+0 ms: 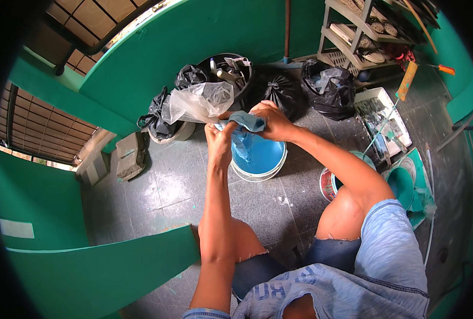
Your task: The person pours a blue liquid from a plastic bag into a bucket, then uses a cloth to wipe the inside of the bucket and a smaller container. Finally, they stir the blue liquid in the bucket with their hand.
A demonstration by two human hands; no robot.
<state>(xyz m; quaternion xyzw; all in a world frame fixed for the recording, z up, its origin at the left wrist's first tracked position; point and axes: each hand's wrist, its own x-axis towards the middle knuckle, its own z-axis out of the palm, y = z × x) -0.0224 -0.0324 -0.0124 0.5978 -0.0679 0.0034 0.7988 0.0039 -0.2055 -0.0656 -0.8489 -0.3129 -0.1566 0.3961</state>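
Note:
Both of my hands grip a crumpled, blue-coated plastic bag [248, 122] above a white bucket [258, 176] of blue liquid [267, 154]. Its thin, see-through lower part hangs down into the bucket's opening. My left hand [219, 139] pinches the bag at its left side, thumb up. On the other side, my right hand [273, 121] is closed around it with bent fingers. A clear plastic sheet or bag [200, 101] puffs out beyond my left hand; whether it joins the blue-coated part, I cannot tell.
Black garbage bags [281, 94] and a black tub [242, 59] of containers line the green wall. At right are a paint roller [406, 81], a paint tray [403, 125], an open paint can [328, 184] and a shoe rack [348, 45]. Concrete blocks [131, 156] lie at left.

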